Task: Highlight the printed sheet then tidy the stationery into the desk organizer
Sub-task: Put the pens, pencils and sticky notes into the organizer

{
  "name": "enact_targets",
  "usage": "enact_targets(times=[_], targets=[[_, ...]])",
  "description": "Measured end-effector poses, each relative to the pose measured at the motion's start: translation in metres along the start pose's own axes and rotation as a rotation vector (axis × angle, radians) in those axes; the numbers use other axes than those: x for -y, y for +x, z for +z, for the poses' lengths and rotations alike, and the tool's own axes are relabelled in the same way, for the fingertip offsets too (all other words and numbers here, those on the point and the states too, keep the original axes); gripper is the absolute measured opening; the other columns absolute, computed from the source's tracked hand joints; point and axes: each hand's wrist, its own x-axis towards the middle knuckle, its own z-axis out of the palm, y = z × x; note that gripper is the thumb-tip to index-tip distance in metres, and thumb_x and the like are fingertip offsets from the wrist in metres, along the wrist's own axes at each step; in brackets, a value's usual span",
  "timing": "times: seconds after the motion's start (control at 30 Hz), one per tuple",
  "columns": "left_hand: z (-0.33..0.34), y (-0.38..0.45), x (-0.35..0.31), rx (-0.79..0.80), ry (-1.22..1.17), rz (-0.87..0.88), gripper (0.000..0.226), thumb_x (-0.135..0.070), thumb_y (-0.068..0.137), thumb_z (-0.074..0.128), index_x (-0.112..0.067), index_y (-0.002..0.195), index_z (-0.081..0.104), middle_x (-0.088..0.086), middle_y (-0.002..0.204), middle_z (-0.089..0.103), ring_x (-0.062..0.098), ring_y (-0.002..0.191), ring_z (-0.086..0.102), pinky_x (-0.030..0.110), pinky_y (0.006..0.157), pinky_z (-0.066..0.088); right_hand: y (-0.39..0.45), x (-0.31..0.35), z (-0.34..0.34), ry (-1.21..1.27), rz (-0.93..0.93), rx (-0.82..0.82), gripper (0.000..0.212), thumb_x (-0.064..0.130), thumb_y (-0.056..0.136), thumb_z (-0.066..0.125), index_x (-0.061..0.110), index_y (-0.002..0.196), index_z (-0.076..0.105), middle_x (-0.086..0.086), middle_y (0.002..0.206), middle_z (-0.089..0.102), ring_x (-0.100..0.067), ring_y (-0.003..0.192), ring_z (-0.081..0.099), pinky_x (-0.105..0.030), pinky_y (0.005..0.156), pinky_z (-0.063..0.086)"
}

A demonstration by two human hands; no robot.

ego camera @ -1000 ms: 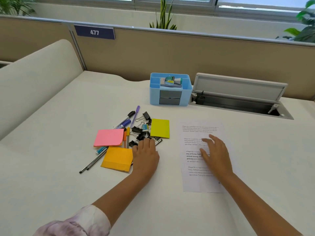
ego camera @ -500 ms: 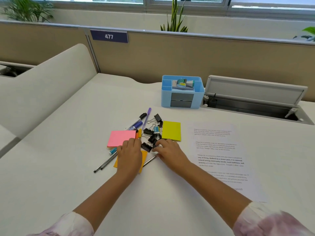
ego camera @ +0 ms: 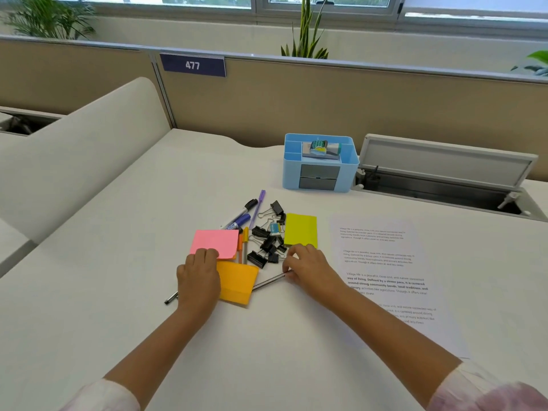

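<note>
The printed sheet point(ego camera: 385, 262) lies flat at the right of the desk. The blue desk organizer point(ego camera: 318, 180) stands at the back, with small items in its top tray. Between them is a pile: pink pad point(ego camera: 215, 241), orange pad point(ego camera: 237, 284), yellow pad point(ego camera: 300, 229), black binder clips point(ego camera: 267, 246), markers point(ego camera: 240, 221), a purple pen point(ego camera: 258, 207) and orange pens point(ego camera: 243, 241). My left hand point(ego camera: 198, 277) rests, fingers curled, on the edges of the pink and orange pads. My right hand point(ego camera: 308, 268) pinches the end of a thin dark pen point(ego camera: 268, 281) lying on the desk.
An open cable tray with a raised lid point(ego camera: 439, 173) sits right of the organizer. A beige partition point(ego camera: 326, 99) closes the back. A curved white divider point(ego camera: 89, 149) runs along the left. Another thin pen's end point(ego camera: 171, 298) pokes out left of my left hand.
My right hand left the printed sheet and came to the pile, settling on the thin dark pen. My left hand slid left, from the clips onto the pads.
</note>
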Motion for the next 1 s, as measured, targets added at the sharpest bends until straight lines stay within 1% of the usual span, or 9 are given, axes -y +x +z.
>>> enact_targets(times=[0.13, 0.23, 0.27, 0.33, 0.47, 0.63, 0.73, 0.93, 1.0], targets=[[-0.001, -0.002, 0.0, 0.006, -0.018, 0.008, 0.031, 0.015, 0.065, 0.066, -0.003, 0.09, 0.06, 0.019, 0.08, 0.062, 0.035, 0.062, 0.056, 0.037, 0.056, 0.045, -0.004, -0.014, -0.008, 0.004, 0.055, -0.047, 0.025, 0.015, 0.057, 0.084, 0.019, 0.071, 0.064, -0.005, 0.089, 0.064, -0.03, 0.074, 0.061, -0.036, 0.057, 0.047], [-0.001, -0.003, 0.002, 0.018, -0.015, 0.021, 0.032, 0.015, 0.063, 0.068, -0.002, 0.088, 0.058, 0.019, 0.077, 0.06, 0.033, 0.057, 0.054, 0.033, 0.051, 0.044, -0.007, -0.022, -0.017, 0.025, 0.137, -0.042, 0.012, 0.017, 0.077, 0.071, 0.014, 0.087, 0.066, -0.009, 0.105, 0.06, -0.034, 0.092, 0.055, -0.04, 0.076, 0.043], [-0.001, -0.003, 0.003, 0.02, -0.012, 0.026, 0.032, 0.015, 0.063, 0.068, -0.002, 0.087, 0.057, 0.018, 0.076, 0.06, 0.032, 0.055, 0.053, 0.032, 0.05, 0.043, -0.007, -0.025, -0.02, 0.028, 0.17, -0.029, 0.013, 0.02, 0.084, 0.064, 0.014, 0.096, 0.066, -0.008, 0.113, 0.056, -0.032, 0.101, 0.05, -0.038, 0.083, 0.037], [0.0, -0.003, 0.005, 0.02, -0.012, 0.026, 0.029, 0.015, 0.063, 0.068, -0.002, 0.084, 0.056, 0.018, 0.072, 0.058, 0.03, 0.053, 0.05, 0.029, 0.049, 0.038, -0.008, -0.03, -0.023, 0.034, 0.22, -0.032, 0.02, 0.026, 0.091, 0.054, 0.016, 0.106, 0.063, -0.004, 0.121, 0.051, -0.026, 0.108, 0.043, -0.033, 0.087, 0.031], [0.0, -0.004, 0.007, 0.011, -0.025, 0.021, 0.03, 0.017, 0.061, 0.067, -0.003, 0.08, 0.055, 0.016, 0.067, 0.055, 0.028, 0.051, 0.046, 0.027, 0.047, 0.029, -0.01, -0.033, -0.024, 0.083, 0.277, -0.042, 0.021, 0.029, 0.093, 0.05, 0.019, 0.109, 0.06, 0.0, 0.12, 0.05, -0.021, 0.108, 0.041, -0.028, 0.087, 0.029], [0.006, -0.003, 0.014, 0.015, -0.086, 0.0, 0.031, 0.019, 0.063, 0.065, -0.004, 0.081, 0.054, 0.015, 0.066, 0.056, 0.026, 0.051, 0.045, 0.029, 0.045, 0.029, -0.011, -0.033, -0.022, 0.131, 0.323, -0.03, 0.022, 0.03, 0.095, 0.048, 0.02, 0.111, 0.058, 0.0, 0.119, 0.051, -0.02, 0.107, 0.04, -0.026, 0.084, 0.029], [0.007, -0.002, 0.016, 0.003, -0.127, 0.013, 0.032, 0.019, 0.062, 0.067, -0.003, 0.08, 0.055, 0.015, 0.063, 0.056, 0.018, 0.053, 0.036, 0.028, 0.044, 0.029, -0.01, -0.033, -0.022, 0.154, 0.344, -0.034, 0.022, 0.03, 0.095, 0.046, 0.021, 0.111, 0.057, 0.001, 0.119, 0.052, -0.019, 0.107, 0.04, -0.025, 0.083, 0.028], [0.0, 0.007, 0.018, 0.05, -0.058, 0.094, 0.037, 0.014, 0.052, 0.077, -0.003, 0.078, 0.056, 0.013, 0.058, 0.056, 0.019, 0.045, 0.041, 0.024, 0.041, 0.028, -0.009, -0.032, -0.024, 0.18, 0.376, -0.045, 0.02, 0.029, 0.095, 0.046, 0.02, 0.11, 0.058, 0.001, 0.115, 0.054, -0.019, 0.104, 0.042, -0.027, 0.082, 0.029], [-0.002, 0.01, 0.017, 0.075, -0.047, 0.105, 0.038, 0.014, 0.05, 0.078, -0.003, 0.075, 0.056, 0.012, 0.055, 0.054, 0.015, 0.045, 0.035, 0.021, 0.041, 0.025, -0.008, -0.031, -0.025, 0.183, 0.388, -0.036, 0.02, 0.03, 0.095, 0.046, 0.02, 0.11, 0.057, 0.001, 0.115, 0.055, -0.019, 0.104, 0.042, -0.027, 0.081, 0.03]])
